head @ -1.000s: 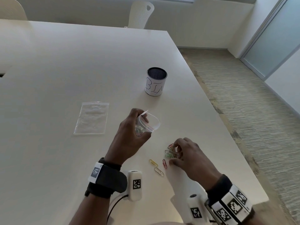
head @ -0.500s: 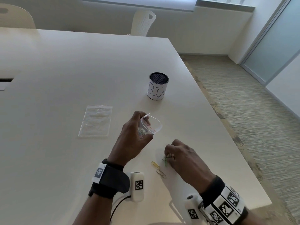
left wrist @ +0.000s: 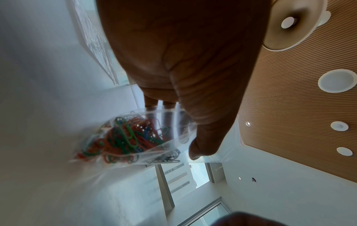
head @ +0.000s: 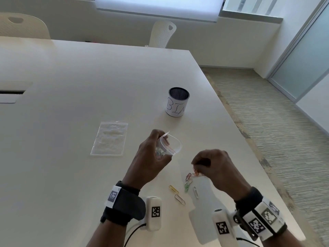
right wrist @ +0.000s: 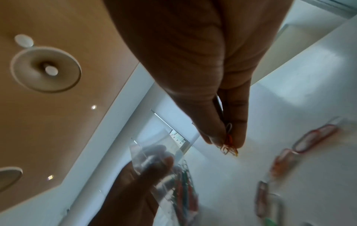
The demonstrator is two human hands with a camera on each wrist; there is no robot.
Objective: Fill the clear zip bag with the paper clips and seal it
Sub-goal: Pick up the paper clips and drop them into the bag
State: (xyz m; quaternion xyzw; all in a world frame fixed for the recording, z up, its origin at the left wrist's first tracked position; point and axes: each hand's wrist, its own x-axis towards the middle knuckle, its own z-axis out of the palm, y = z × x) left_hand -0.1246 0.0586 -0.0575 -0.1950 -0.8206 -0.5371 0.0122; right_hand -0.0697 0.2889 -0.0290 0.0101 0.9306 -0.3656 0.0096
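Note:
My left hand (head: 153, 157) holds a small clear zip bag (head: 169, 147) above the table, its mouth standing open toward the right. Coloured paper clips (left wrist: 125, 137) fill the bag's bottom. My right hand (head: 210, 163) is lifted just right of the bag, and its thumb and fingers pinch a few paper clips (right wrist: 228, 145), orange and silver. Several loose paper clips (head: 187, 184) lie on the table (head: 71, 86) below the right hand: pink, green, yellow and silver. In the right wrist view the bag (right wrist: 154, 168) sits lower left of the pinched clips.
A second clear zip bag (head: 109, 138) lies flat on the table left of my left hand. A mesh cup (head: 177, 102) labelled BIN stands behind the hands. The table's right edge runs close to my right wrist. White chairs (head: 162, 34) stand at the far side.
My right hand has gathered clips from the table and risen with them toward the bag. The left hand still holds the bag open in about the same place.

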